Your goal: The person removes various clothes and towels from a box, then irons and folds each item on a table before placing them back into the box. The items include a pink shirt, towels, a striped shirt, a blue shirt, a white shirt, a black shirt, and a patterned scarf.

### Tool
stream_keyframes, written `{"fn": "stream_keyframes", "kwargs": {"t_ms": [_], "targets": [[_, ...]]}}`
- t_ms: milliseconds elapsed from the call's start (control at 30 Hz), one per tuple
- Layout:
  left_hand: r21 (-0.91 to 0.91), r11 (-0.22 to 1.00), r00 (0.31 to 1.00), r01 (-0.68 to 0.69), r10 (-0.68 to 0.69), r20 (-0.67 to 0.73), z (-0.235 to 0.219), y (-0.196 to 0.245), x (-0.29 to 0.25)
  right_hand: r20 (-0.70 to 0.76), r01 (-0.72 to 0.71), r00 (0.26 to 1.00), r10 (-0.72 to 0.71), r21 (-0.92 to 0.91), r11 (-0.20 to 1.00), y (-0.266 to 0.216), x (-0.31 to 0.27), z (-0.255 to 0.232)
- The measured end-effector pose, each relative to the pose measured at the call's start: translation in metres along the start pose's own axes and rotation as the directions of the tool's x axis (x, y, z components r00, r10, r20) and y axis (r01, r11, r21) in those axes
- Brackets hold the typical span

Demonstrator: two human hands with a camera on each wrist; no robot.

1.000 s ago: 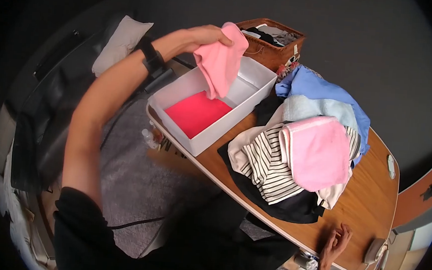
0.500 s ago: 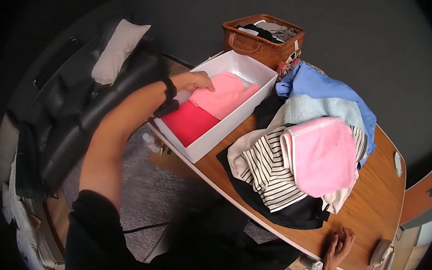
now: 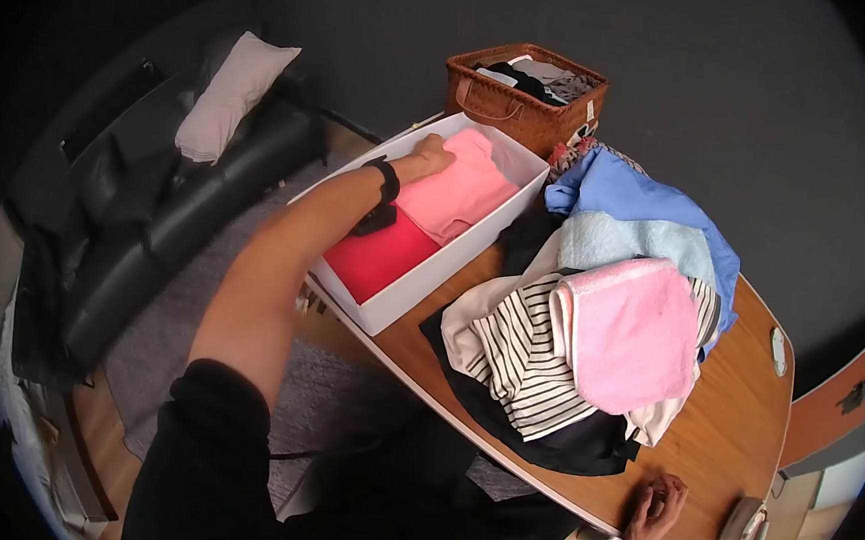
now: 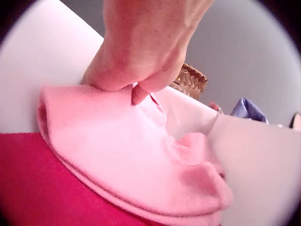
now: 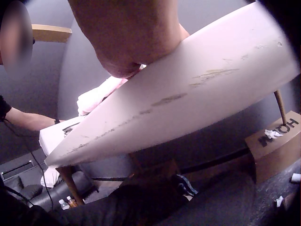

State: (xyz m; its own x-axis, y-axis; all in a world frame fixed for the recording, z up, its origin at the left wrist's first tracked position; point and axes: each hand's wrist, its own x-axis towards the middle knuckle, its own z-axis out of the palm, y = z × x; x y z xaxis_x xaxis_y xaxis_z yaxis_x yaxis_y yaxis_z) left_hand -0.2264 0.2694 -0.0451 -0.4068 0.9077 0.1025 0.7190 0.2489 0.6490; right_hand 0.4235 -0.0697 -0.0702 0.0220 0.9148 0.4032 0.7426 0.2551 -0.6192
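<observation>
On the wood-grain surface (image 3: 734, 402), the folded pink cloth (image 3: 461, 189), which hung in air one second ago, now lies in the white box (image 3: 442, 276) beside the red cloth (image 3: 378, 261); placing seems nearly finished. My left hand (image 3: 426, 159) pinches its edge; my right hand (image 3: 653, 511) rests empty.

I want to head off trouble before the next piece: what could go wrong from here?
The pink cloth has a bunched end in the left wrist view, so it may crease or open up once the left hand leaves it. The white box sits close to the edge of the table, so a careless push might shift it over. The pink towel tops a loose heap of clothes and could slide.
</observation>
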Motion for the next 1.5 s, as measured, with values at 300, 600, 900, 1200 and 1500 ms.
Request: {"fn": "stream_keyframes", "kwargs": {"t_ms": [300, 600, 900, 1200, 1500], "targets": [[0.288, 0.886, 0.914, -0.364, 0.399, -0.071, 0.015, -0.021, 0.000, 0.031, -0.008, 0.999, 0.008, 0.013, 1.000, 0.001, 0.000, 0.002], [0.543, 0.535, 0.758, -0.648, 0.376, 0.534, -0.002, 0.031, -0.042, 0.049, 0.020, 0.999, -0.018, -0.031, 0.999, -0.002, -0.002, 0.002], [0.513, 0.601, 0.751, -0.612, 0.237, 0.617, 0.021, 0.054, -0.068, 0.066, 0.048, 0.997, -0.042, -0.089, 0.995, -0.013, 0.001, 0.000], [0.427, 0.612, 0.740, -0.665, 0.465, 0.485, -0.001, 0.046, -0.065, 0.071, 0.033, 0.997, -0.026, -0.107, 0.994, -0.018, -0.001, 0.001], [0.491, 0.460, 0.673, -0.740, 0.499, 0.546, -0.053, 0.051, -0.110, 0.027, 0.059, 0.998, -0.056, -0.129, 0.990, -0.018, 0.003, 0.000]]}}
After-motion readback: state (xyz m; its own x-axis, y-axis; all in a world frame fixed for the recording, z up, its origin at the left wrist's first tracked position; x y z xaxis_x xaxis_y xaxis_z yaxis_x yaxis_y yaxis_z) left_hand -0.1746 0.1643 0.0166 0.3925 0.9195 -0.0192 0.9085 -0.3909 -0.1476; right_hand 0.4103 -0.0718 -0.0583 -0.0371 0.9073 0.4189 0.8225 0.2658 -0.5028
